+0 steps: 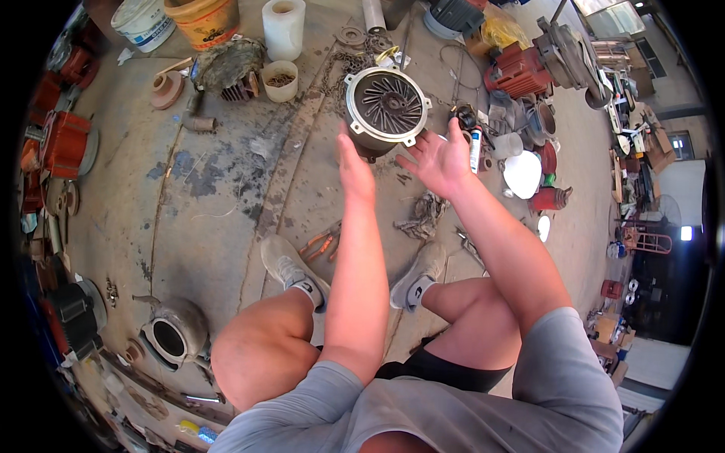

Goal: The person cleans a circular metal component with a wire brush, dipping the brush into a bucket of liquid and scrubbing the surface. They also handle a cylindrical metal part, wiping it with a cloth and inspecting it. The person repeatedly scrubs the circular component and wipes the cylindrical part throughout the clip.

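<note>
- The round metal housing (387,111) sits ahead of the person, between the two hands, vaned face upward, its pale rim carrying several lugs; whether it rests on the floor (204,249) or is lifted cannot be told.
- The left hand (356,170) is at the housing's near left side, its grip unclenched, fingers extended; the right hand (444,160) is at the near right, its grip spread and loose, palm partly up. Neither is closed around the metal, and how firmly they touch it, if at all, cannot be told.
- For secure handling, the person would do best to bring both palms against opposite sides of the body, below the rim, so the load is shared evenly.
- The lugs look like handy stops against slipping, but their edges may be sharp on bare skin; fingertips are better kept out of the vanes too.
- The housing is probably heavy, so elbows drawn in and a level face would spare the outstretched arms.
- The chain (328,79) lies just beyond it and the slim white tube (475,149) near the right hand; knuckles should clear both.
- Nearer the shoes, the orange-handled pliers (325,243) and crumpled rag (423,217) could upset footing.
</note>
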A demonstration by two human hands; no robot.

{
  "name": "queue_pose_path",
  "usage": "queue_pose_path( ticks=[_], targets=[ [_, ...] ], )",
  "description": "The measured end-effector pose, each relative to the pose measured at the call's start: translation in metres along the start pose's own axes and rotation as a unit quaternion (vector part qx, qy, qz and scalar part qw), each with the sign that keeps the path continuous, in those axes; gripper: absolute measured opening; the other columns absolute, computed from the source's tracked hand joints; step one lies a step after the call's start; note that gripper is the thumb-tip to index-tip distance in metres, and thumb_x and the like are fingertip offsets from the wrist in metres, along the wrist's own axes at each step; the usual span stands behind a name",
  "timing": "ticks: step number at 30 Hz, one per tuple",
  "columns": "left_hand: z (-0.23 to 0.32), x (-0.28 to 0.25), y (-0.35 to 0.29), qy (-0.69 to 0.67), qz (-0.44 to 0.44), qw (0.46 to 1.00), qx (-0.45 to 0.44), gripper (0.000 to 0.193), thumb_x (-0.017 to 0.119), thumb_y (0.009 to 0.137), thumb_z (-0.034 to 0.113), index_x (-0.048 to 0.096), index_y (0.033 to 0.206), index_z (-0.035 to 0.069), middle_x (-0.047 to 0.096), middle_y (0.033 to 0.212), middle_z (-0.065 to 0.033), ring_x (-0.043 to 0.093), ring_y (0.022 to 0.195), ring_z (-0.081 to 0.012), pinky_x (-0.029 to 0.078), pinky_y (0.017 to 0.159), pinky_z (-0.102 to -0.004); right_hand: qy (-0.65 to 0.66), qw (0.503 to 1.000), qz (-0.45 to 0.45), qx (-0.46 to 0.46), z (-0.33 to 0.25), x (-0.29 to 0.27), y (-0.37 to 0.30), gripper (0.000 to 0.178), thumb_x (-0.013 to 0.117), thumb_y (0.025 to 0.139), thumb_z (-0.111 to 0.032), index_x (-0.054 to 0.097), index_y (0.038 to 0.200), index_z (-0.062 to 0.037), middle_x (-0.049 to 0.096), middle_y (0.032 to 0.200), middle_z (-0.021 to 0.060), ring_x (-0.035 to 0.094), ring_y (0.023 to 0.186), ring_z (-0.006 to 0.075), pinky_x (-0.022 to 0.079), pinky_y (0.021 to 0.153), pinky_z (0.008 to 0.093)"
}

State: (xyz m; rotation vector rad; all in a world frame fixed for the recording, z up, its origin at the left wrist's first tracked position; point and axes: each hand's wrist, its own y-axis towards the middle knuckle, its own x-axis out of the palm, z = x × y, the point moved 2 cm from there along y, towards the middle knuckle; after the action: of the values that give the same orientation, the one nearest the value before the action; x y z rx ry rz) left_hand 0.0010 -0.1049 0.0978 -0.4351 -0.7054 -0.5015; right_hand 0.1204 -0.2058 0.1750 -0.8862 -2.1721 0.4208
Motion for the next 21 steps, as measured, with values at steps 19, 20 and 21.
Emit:
queue_pose_path(
  ticks=[19, 20, 21],
  targets=[
    [-0.017, -0.011, -0.007, 0.045, 0.065, 0.996, -0.035, 0.081, 0.026, 0.113, 0.061, 0.013, 0.170, 0.006, 0.011, 0.179, -0.0118, 0.011, 0.164, -0.0246, 0.010, 0.132, -0.0415, -0.113, 0.972, 0.168, 0.120, -0.001, -0.076, -0.001, 0.103, 0.032, 0.100, -0.080, 0.021, 0.169, -0.0040, 0.021, 0.176, 0.0189, 0.018, 0.161, 0.0411, 0.009, 0.129, 0.0560],
    [-0.019, -0.012, -0.008, 0.045, 0.070, 0.996, -0.036, 0.080, 0.026, 0.113, 0.060, 0.014, 0.170, 0.005, 0.013, 0.178, -0.0125, 0.012, 0.164, -0.0250, 0.011, 0.132, -0.0414, -0.121, 0.969, 0.176, 0.123, -0.001, -0.076, -0.006, 0.103, 0.030, 0.101, -0.080, 0.020, 0.169, -0.0039, 0.018, 0.176, 0.0204, 0.014, 0.162, 0.0435, 0.004, 0.130, 0.0569],
    [-0.021, -0.010, -0.010, 0.043, 0.073, 0.996, -0.035, 0.079, 0.027, 0.113, 0.059, 0.016, 0.169, 0.004, 0.015, 0.177, -0.0132, 0.013, 0.163, -0.0254, 0.011, 0.132, -0.0413, -0.126, 0.969, 0.174, 0.119, -0.002, -0.084, -0.010, 0.102, 0.029, 0.101, -0.080, 0.022, 0.169, -0.0039, 0.018, 0.176, 0.0211, 0.013, 0.162, 0.0450, 0.000, 0.129, 0.0592]
  ],
)
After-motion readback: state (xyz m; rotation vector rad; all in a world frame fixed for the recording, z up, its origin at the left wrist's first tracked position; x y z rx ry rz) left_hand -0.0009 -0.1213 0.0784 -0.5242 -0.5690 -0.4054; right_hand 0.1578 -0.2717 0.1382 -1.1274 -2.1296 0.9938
